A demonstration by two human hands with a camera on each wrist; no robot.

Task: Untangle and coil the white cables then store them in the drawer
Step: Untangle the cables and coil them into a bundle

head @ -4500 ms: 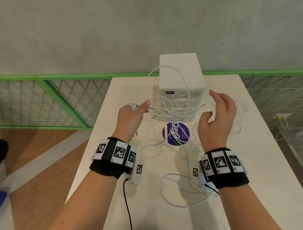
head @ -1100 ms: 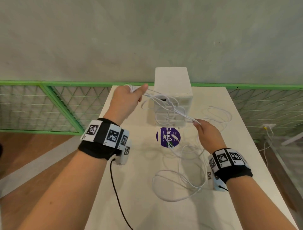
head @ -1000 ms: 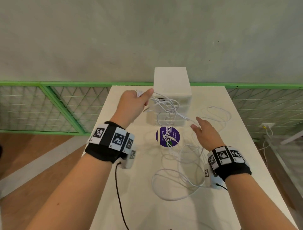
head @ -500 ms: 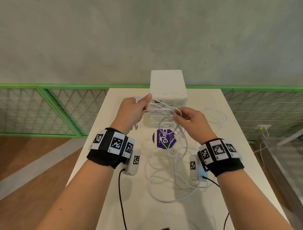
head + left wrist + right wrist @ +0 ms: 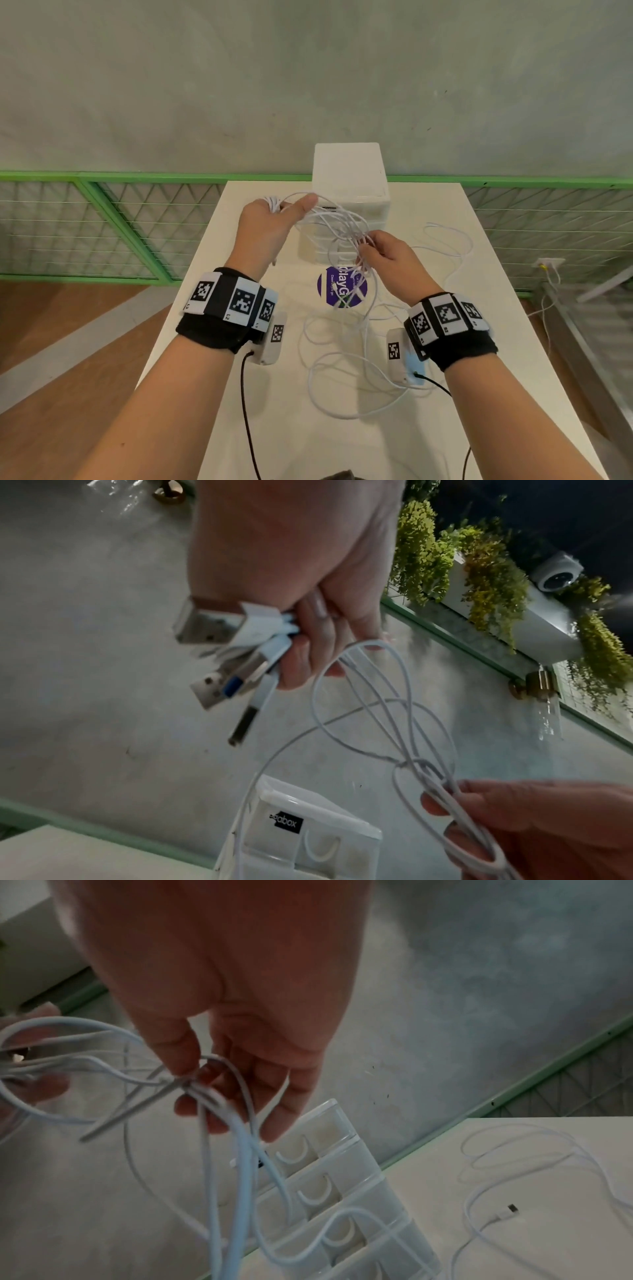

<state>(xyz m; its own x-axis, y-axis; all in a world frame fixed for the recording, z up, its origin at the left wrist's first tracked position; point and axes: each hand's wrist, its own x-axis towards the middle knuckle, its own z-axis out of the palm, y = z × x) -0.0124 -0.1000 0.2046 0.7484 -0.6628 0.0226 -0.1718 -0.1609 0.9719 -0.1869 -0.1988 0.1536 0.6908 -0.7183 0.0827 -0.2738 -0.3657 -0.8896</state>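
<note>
Tangled white cables [image 5: 342, 222] stretch between both hands above the white table [image 5: 428, 428]. My left hand [image 5: 270, 219] is raised left of the drawer unit and grips a bunch of cable ends; several USB plugs [image 5: 222, 647] stick out of its fist. My right hand [image 5: 380, 250] pinches the knot of the cables [image 5: 186, 1084] between thumb and fingers, with strands hanging down from it. More loops [image 5: 346, 380] lie on the table below. The white drawer unit [image 5: 349, 178] stands at the table's far edge, its drawers [image 5: 342, 1199] closed.
A purple round sticker [image 5: 339, 287] lies on the table before the drawer unit. Another white cable [image 5: 448, 240] with its plug [image 5: 507, 1213] lies to the right. A green mesh fence [image 5: 102, 222] runs behind the table, and black wrist leads [image 5: 246, 411] trail down.
My right hand moved up and left from the table's right side to the cable tangle and took hold of the knot. The left hand stayed raised, holding the plug ends.
</note>
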